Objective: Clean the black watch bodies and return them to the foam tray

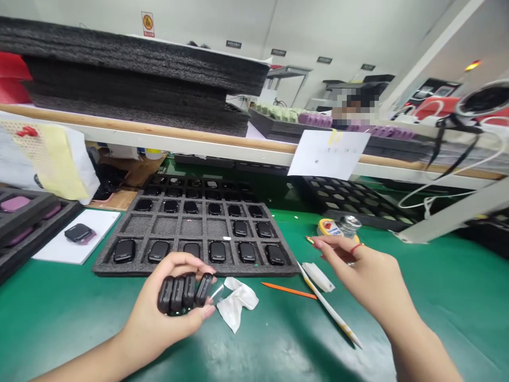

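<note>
Several black smartwatch bodies [177,293] stand side by side in my left hand [153,302], gripped between its fingers and thumb. A small clear film [216,293] shows at the thumb side of the row. My right hand [366,270], a red band on one finger, is pinched at the fingertips on a small yellowish piece I cannot make out. That hand hovers just in front of a yellow-labelled tape roll [329,228] and a glass jar with a metal lid [350,225]. Beyond my left hand lies a dark foam tray [175,269] with more watches in its compartments.
A crumpled white cloth [237,303], an orange pointed stick [288,289], a long white-and-yellow stick [332,307] and a small white packet [318,277] lie on the green table. At left, one watch [78,232] rests on a white pad [59,252]. A shelf [199,135] spans above.
</note>
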A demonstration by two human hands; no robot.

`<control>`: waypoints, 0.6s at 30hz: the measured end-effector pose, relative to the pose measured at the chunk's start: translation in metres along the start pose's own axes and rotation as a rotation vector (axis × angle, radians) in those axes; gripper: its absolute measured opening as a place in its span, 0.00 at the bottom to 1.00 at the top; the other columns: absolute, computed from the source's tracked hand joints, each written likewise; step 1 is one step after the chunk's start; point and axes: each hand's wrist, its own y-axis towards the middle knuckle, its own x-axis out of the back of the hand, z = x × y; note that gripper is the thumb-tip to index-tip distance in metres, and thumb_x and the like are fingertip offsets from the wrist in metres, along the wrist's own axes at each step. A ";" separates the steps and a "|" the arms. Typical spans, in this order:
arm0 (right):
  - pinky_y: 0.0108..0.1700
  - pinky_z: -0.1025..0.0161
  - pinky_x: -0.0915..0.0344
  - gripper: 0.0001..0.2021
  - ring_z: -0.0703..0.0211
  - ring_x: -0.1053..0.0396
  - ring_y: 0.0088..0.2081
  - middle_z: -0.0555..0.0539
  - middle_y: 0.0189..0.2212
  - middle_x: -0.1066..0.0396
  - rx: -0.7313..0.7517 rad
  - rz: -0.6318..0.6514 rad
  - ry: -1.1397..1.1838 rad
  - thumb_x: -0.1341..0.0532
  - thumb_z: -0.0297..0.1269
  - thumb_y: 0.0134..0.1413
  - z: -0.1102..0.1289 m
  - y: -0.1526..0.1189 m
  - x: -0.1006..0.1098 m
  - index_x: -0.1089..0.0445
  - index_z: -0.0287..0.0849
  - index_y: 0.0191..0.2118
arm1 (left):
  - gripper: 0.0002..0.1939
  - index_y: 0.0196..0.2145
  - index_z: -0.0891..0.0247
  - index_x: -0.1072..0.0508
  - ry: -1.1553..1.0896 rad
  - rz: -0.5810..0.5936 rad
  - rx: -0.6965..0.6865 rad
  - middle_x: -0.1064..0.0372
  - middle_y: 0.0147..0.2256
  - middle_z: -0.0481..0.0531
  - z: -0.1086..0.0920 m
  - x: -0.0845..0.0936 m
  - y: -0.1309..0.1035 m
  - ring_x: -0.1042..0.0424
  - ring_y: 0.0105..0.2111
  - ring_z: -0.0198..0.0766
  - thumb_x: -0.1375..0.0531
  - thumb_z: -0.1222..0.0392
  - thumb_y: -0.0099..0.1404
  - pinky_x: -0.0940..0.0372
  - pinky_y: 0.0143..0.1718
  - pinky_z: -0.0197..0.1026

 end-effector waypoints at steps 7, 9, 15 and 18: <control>0.23 0.56 0.32 0.16 0.42 0.23 0.24 0.43 0.22 0.21 0.010 0.146 -0.159 0.43 0.48 0.52 -0.038 -0.018 -0.016 0.23 0.45 0.28 | 0.22 0.45 0.58 0.31 0.057 0.082 -0.105 0.25 0.43 0.53 0.002 -0.007 -0.002 0.23 0.44 0.44 0.30 0.69 0.54 0.25 0.44 0.41; 0.22 0.53 0.33 0.17 0.40 0.23 0.24 0.41 0.25 0.20 0.027 0.102 -0.168 0.46 0.49 0.55 -0.026 -0.021 -0.020 0.24 0.44 0.32 | 0.23 0.44 0.57 0.31 0.049 0.101 -0.123 0.24 0.42 0.52 -0.001 -0.010 -0.002 0.23 0.42 0.42 0.30 0.70 0.53 0.25 0.43 0.41; 0.27 0.67 0.26 0.06 0.59 0.24 0.28 0.49 0.31 0.23 0.501 -0.005 0.389 0.38 0.33 0.58 0.072 -0.036 -0.005 0.30 0.47 0.41 | 0.26 0.44 0.56 0.32 0.011 0.120 -0.139 0.24 0.43 0.51 -0.002 -0.011 -0.002 0.22 0.41 0.41 0.30 0.73 0.50 0.26 0.40 0.38; 0.34 0.68 0.25 0.13 0.60 0.23 0.32 0.48 0.32 0.24 0.670 0.031 0.597 0.36 0.23 0.53 0.115 -0.042 -0.007 0.30 0.45 0.43 | 0.29 0.46 0.54 0.31 0.024 0.132 -0.190 0.24 0.43 0.47 0.000 -0.009 -0.002 0.23 0.42 0.38 0.30 0.75 0.49 0.29 0.46 0.37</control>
